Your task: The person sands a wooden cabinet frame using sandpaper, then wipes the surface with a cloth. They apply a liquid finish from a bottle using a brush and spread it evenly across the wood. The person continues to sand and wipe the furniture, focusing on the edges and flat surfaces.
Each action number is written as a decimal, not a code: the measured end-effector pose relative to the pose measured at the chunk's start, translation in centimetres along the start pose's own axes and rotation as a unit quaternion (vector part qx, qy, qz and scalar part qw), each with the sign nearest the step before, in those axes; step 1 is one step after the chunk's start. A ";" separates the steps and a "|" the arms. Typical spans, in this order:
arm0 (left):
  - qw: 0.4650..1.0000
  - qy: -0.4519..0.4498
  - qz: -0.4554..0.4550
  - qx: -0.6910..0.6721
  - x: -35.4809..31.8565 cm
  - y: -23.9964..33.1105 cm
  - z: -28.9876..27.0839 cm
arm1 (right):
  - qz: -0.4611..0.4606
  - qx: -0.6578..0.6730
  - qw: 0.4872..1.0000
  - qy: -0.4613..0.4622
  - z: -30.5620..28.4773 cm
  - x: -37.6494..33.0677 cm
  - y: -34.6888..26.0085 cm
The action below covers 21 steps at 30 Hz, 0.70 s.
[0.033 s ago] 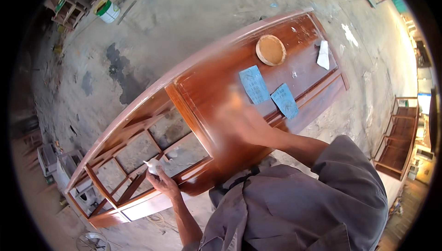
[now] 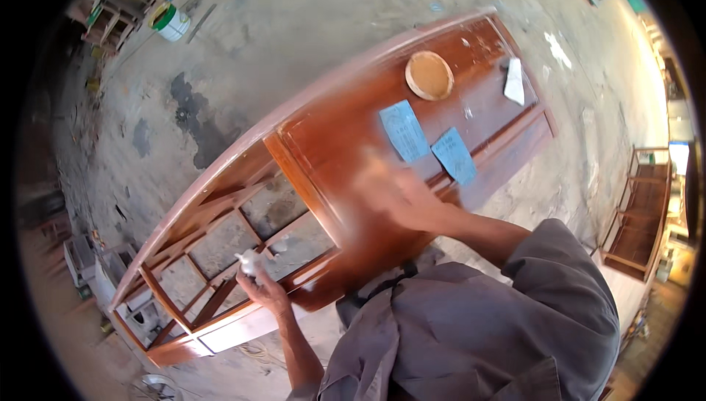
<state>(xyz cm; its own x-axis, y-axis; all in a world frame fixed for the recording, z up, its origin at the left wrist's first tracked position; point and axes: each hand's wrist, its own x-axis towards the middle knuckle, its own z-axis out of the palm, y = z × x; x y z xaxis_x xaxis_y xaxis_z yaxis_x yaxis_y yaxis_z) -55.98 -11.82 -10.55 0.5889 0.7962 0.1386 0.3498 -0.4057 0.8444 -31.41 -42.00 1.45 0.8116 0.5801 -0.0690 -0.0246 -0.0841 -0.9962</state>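
Note:
My left hand (image 2: 266, 292) is closed around a small white bottle with a narrow pointed nozzle (image 2: 250, 262), held over the open frame of a reddish-brown wooden cabinet (image 2: 316, 193) that lies on its back or side. Over the cabinet's solid panel, near its inner edge, my right hand (image 2: 397, 191) is smeared by motion; its fingers and anything in them cannot be made out. Two blue sandpaper sheets (image 2: 404, 131) rest on the panel just beyond that hand. Farther off on the same panel stands a round bowl of tan powder or paste (image 2: 429, 76).
A folded white cloth or paper (image 2: 514, 82) lies near the panel's right end. A white and green bucket (image 2: 170, 23) stands on the stained concrete floor (image 2: 243, 40) at the far left. On the right is another wooden shelf unit (image 2: 638, 213).
The bottle in my left hand has risen slightly and tilted. My right hand is blurred in both frames and sits a little lower now. The whole view has shifted slightly.

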 end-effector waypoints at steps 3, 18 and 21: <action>0.991 -0.042 0.124 0.029 0.3 3.2 1.6 | 0.065 -0.073 0.993 0.072 -1.4 -4.7 -1.2; 0.946 -0.234 0.205 -0.087 1.6 31.5 32.2 | 0.022 -0.329 0.900 0.286 -11.5 -17.1 2.4; 0.950 -0.223 0.217 -0.029 1.4 32.8 34.9 | 0.040 -0.374 0.879 0.293 -16.6 -18.7 4.5</action>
<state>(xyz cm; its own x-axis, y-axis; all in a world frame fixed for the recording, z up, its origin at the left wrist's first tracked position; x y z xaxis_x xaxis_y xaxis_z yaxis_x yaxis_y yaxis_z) -18.25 -39.70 -0.69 0.9228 0.2852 0.2591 -0.0301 -0.6172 0.7863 -37.03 -66.63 -0.80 0.9916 0.0487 0.1199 0.1164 -0.7415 -0.6608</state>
